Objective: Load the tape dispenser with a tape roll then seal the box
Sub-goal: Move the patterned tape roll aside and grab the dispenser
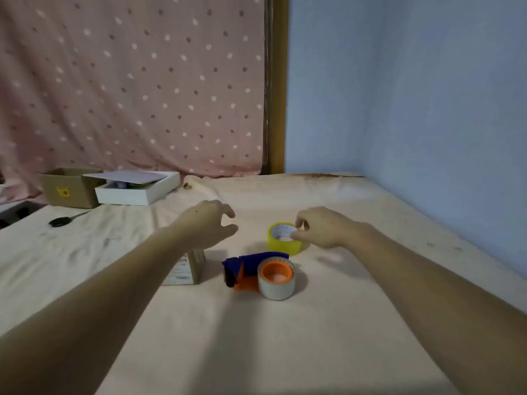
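Note:
A blue and orange tape dispenser point(245, 270) lies on the sheet in the middle, with a clear tape roll point(278, 286) around its orange hub. Just behind it sits a yellow tape roll point(281, 245), lying flat. My right hand point(319, 228) rests at that roll's right rim, fingertips pinched on its edge. My left hand point(212, 222) hovers with fingers spread above a small brown cardboard box point(191, 267), which my forearm partly hides.
An open brown carton point(67, 188) and a white box point(137, 191) with a loose lid stand at the back left. Black-handled scissors point(61, 221) lie near the left edge. A blue wall runs along the right; a dotted pink curtain hangs behind.

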A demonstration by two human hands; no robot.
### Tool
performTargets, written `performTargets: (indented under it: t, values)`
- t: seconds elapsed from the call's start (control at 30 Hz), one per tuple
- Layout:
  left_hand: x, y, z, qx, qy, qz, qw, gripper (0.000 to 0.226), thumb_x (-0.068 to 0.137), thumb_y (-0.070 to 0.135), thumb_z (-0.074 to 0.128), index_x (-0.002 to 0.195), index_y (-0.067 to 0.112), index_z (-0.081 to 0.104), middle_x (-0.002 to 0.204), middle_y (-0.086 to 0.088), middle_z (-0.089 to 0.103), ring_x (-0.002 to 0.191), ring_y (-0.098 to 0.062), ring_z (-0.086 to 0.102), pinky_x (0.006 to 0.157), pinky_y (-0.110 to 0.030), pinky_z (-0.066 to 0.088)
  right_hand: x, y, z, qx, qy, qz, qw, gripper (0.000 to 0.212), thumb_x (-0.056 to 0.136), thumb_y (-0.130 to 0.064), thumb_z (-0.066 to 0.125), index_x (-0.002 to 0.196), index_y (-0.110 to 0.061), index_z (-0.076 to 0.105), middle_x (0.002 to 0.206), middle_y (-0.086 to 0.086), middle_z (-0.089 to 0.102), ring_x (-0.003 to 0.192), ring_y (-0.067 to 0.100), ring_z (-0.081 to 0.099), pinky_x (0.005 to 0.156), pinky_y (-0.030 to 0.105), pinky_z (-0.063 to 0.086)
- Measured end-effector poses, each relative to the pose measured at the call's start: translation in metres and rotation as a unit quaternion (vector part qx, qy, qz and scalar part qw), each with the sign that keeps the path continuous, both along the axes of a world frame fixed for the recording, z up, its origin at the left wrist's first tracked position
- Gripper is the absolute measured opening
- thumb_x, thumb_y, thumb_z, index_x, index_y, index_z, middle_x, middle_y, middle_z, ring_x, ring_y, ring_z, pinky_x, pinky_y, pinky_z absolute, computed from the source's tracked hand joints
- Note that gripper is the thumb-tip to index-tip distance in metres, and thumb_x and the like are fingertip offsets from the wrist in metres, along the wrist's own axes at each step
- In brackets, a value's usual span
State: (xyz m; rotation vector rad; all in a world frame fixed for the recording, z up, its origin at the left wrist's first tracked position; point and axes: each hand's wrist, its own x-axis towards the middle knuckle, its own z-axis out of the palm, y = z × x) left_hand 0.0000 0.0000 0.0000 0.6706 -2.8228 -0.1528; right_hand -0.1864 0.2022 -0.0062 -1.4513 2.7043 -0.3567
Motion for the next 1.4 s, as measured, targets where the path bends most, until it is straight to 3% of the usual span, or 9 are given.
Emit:
performTargets:
  t: [0.2,0.37,0.47,0.57,0.7,0.9,1.1,1.27,1.4]
  values:
    - [-0.015,0.023,-0.064,0.045,-0.072,-0.066,0.994,0.035,0.099,0.044,0.052,0.129,0.030,0.063,0.123,0.003,0.069,0.115,-0.022,0.061,0.093,-0.036,0.049,0.057,0.001,-0.075,0.018,-0.105,-0.050,0.993,0.103,0.053,-0.096,0.060,0.128,-0.026,0.043,0.114,-0.004,0.064,0.100,0.022,0.065,0.085,0.042,0.054]
    - [-0.023,0.017,-0.078,0.059,-0.043,-0.007,0.997,0.024,0.096,0.042,0.052,0.112,0.031,0.067,0.105,-0.001,0.072,0.101,-0.027,0.066,0.083,-0.037,0.054,0.073,-0.011,-0.084,-0.025,-0.089,-0.060,0.994,0.098,0.062,-0.082,0.065,0.136,-0.025,0.035,0.097,-0.007,0.068,0.091,0.023,0.068,0.081,0.042,0.058]
    - [-0.020,0.013,-0.079,0.035,-0.028,0.046,0.998,0.024,0.094,0.036,0.052,0.105,0.021,0.067,0.099,-0.004,0.070,0.091,-0.027,0.066,0.074,-0.035,0.055,0.070,-0.018,-0.081,-0.017,-0.103,-0.050,0.993,0.110,0.066,-0.076,0.066,0.153,-0.023,0.024,0.107,-0.005,0.072,0.099,0.025,0.069,0.086,0.042,0.057]
    - [-0.017,0.012,-0.083,0.016,-0.027,0.087,0.996,0.024,0.093,0.034,0.050,0.103,0.019,0.065,0.095,-0.005,0.069,0.086,-0.027,0.066,0.073,-0.036,0.058,0.068,-0.022,-0.081,0.003,-0.089,-0.050,0.995,0.102,0.064,-0.081,0.063,0.143,-0.021,0.037,0.124,-0.004,0.068,0.110,0.027,0.067,0.091,0.042,0.055]
    - [-0.014,0.011,-0.084,0.063,-0.015,0.093,0.994,0.022,0.090,0.035,0.052,0.100,0.021,0.065,0.093,-0.002,0.070,0.087,-0.025,0.066,0.069,-0.032,0.056,0.068,-0.020,-0.078,0.006,-0.062,-0.034,0.997,0.075,0.063,-0.083,0.059,0.113,-0.027,0.048,0.100,-0.010,0.065,0.096,0.025,0.066,0.076,0.038,0.051]
    - [-0.005,0.010,-0.076,0.144,0.007,0.100,0.984,0.015,0.088,0.037,0.062,0.093,0.026,0.071,0.094,0.000,0.074,0.089,-0.021,0.069,0.071,-0.029,0.056,0.037,-0.001,-0.036,-0.132,-0.052,-0.084,0.986,0.076,0.077,-0.070,0.068,0.135,-0.027,0.044,0.116,-0.004,0.064,0.104,0.024,0.064,0.080,0.036,0.050]
    - [-0.004,0.011,-0.076,0.152,0.011,0.110,0.982,0.020,0.088,0.034,0.060,0.099,0.021,0.070,0.095,-0.002,0.073,0.088,-0.021,0.068,0.072,-0.031,0.055,-0.004,0.036,-0.053,-0.052,-0.050,-0.157,0.985,0.082,0.071,-0.066,0.068,0.138,-0.027,0.042,0.124,0.000,0.062,0.109,0.026,0.062,0.082,0.037,0.049]
    - [-0.006,0.010,-0.076,0.145,0.056,0.102,0.983,0.011,0.088,0.036,0.060,0.091,0.031,0.070,0.089,0.004,0.074,0.084,-0.016,0.068,0.071,-0.031,0.057,-0.026,0.055,-0.070,-0.030,-0.081,-0.186,0.979,0.084,0.068,-0.053,0.071,0.141,-0.019,0.045,0.118,0.001,0.045,0.106,0.028,0.060,0.085,0.035,0.048]
    - [-0.010,0.007,-0.072,0.128,0.055,0.083,0.987,0.012,0.091,0.037,0.062,0.094,0.034,0.073,0.091,0.003,0.074,0.083,-0.016,0.067,0.069,-0.029,0.054,-0.041,0.070,-0.077,0.002,-0.079,-0.217,0.973,0.087,0.071,-0.060,0.065,0.144,-0.018,0.043,0.128,0.006,0.050,0.111,0.029,0.060,0.087,0.038,0.051]
